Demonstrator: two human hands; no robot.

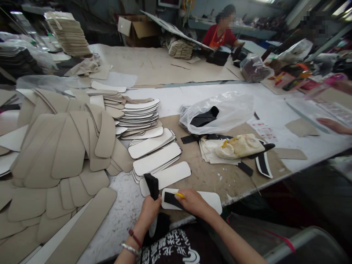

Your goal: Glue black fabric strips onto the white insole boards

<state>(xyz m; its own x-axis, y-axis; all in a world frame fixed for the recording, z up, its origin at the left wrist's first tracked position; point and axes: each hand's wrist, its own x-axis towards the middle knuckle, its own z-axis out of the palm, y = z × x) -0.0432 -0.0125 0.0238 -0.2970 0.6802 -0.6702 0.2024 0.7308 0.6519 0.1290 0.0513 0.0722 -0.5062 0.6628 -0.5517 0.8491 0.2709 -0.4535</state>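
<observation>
Near the table's front edge lies a white rounded panel (209,200) with a black strip (171,199) on its left part. My right hand (191,201) is closed round a yellow-tipped tool (180,195) over that strip. Just left of the panel, my left hand (150,209) grips a bundle of black strips (152,185) that stands up from the fist. Beyond my hands, overlapping white panels (158,158) form small piles. To the right, a cream-coloured container (242,146) with yellow residue rests on its side among white and black pieces.
Many beige panels (68,146) spread over the left side. A stack of panels (141,115) stands behind the piles. A clear plastic bag (220,112) holds black material. Across the table sits a person in red (220,35); another person's hand (331,125) is at the right.
</observation>
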